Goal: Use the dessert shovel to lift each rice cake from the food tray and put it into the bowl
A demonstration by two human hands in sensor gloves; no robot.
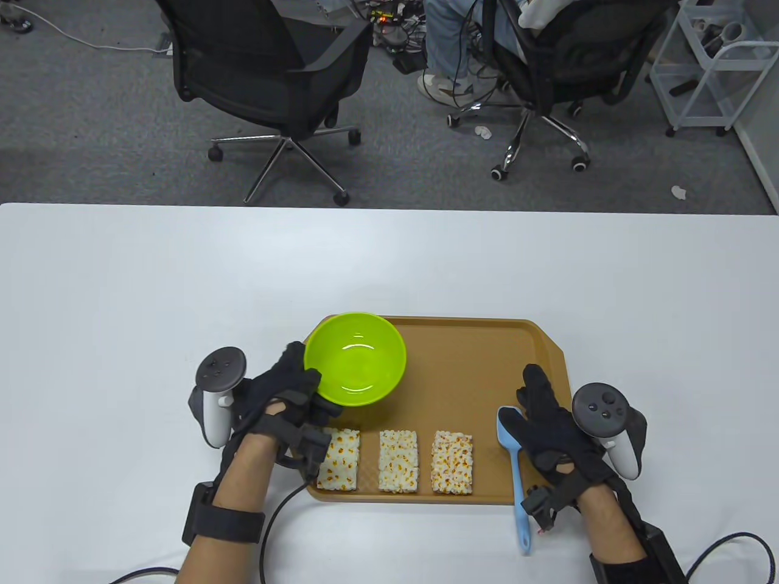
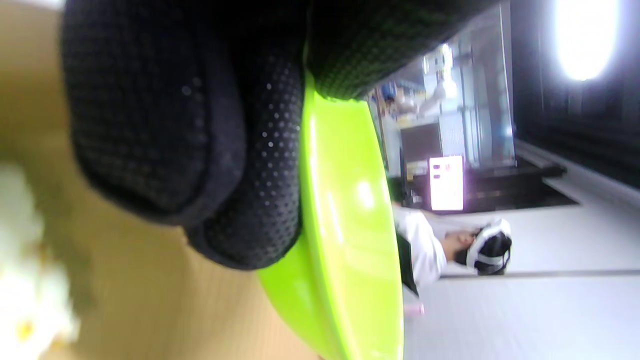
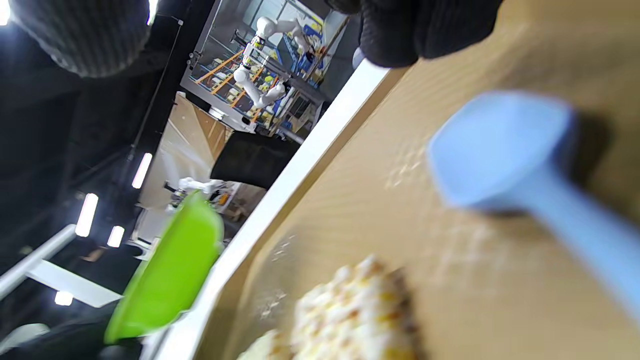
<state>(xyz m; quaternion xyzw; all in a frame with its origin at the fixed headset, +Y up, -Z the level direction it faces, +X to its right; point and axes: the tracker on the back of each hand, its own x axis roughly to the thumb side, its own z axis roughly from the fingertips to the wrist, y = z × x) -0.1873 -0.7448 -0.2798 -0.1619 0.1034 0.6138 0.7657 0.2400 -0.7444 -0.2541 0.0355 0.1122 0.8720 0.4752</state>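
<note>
A lime-green bowl (image 1: 355,359) is over the far left corner of the tan food tray (image 1: 475,353). My left hand (image 1: 309,382) grips its near-left rim. In the left wrist view gloved fingers (image 2: 175,125) lie against the bowl's (image 2: 345,210) wall. Three rice cakes (image 1: 339,459) (image 1: 398,461) (image 1: 452,462) lie in a row along the tray's near edge. The blue dessert shovel (image 1: 516,462) lies on the tray's right side, its handle reaching over the near edge. My right hand (image 1: 534,392) lies beside it with fingers straight, holding nothing. The right wrist view shows the shovel's blade (image 3: 500,150) flat on the tray and a rice cake (image 3: 350,310).
The white table (image 1: 122,292) stretches wide to the left, right and far side of the tray. Glove cables (image 1: 274,523) trail off the near edge. Beyond the far edge stand two office chairs (image 1: 268,67), a seated person's legs (image 1: 456,42) and a white cart (image 1: 712,67).
</note>
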